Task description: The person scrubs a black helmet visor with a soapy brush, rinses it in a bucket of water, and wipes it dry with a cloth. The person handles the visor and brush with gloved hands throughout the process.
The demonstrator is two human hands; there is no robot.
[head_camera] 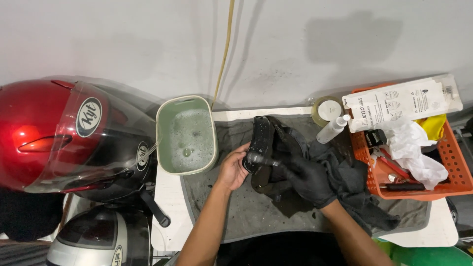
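My bare left hand [233, 169] grips the left edge of a black curved pad [261, 138] that stands on a grey mat [246, 212]. My right hand [308, 178], in a black glove, holds a small brush [260, 160] whose head rests against the pad's lower part. Dark padded pieces [288, 143] lie bunched behind the pad. A pale green tub [187, 134] of soapy water stands just left of my left hand.
A red helmet with a clear visor [54, 133] and a white and black helmet [93, 236] sit at the left. An orange basket [453, 167] with white tissue, tools and a flat packet stands at the right. A spray bottle [333, 128], a tape roll [327, 110] and a dark cloth [359, 192] lie near it.
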